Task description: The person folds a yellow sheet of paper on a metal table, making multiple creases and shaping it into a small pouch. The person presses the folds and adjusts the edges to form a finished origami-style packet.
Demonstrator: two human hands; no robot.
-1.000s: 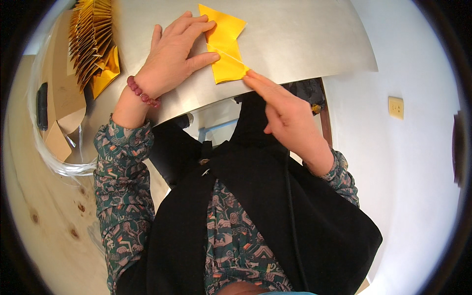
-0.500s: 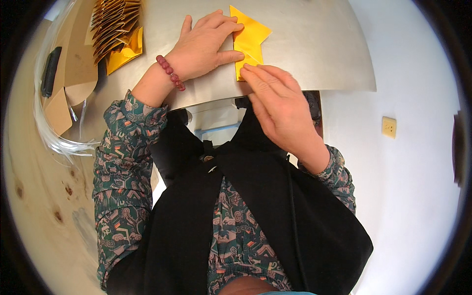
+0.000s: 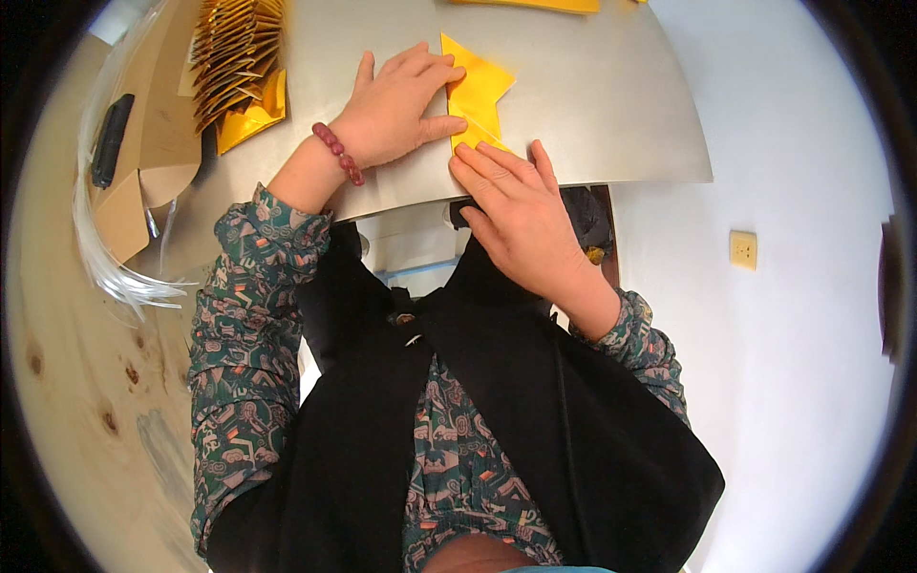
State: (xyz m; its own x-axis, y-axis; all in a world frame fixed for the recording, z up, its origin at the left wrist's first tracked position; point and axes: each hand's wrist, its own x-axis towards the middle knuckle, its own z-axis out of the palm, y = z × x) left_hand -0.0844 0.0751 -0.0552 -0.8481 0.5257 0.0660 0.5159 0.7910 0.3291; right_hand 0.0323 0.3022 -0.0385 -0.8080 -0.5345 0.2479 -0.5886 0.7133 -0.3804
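Open way in from the right; the left side is crowded.
Right of the folded gold paper (image 3: 485,84), bare metal of the table (image 3: 626,110) runs to the right edge, leaving a hand room to slide in; past that edge stands the white wall (image 3: 793,382). The left hand (image 3: 396,105) blocks the paper's left side, and the right hand (image 3: 523,222) covers its near end. Farther left, the pleated gold paper stack (image 3: 239,72) and the cardboard box (image 3: 170,138) stand in the way, with only a lane between stack and left hand, narrowing toward the wrist. At the far side, a gold strip (image 3: 544,4) bounds the visible metal beyond the paper.
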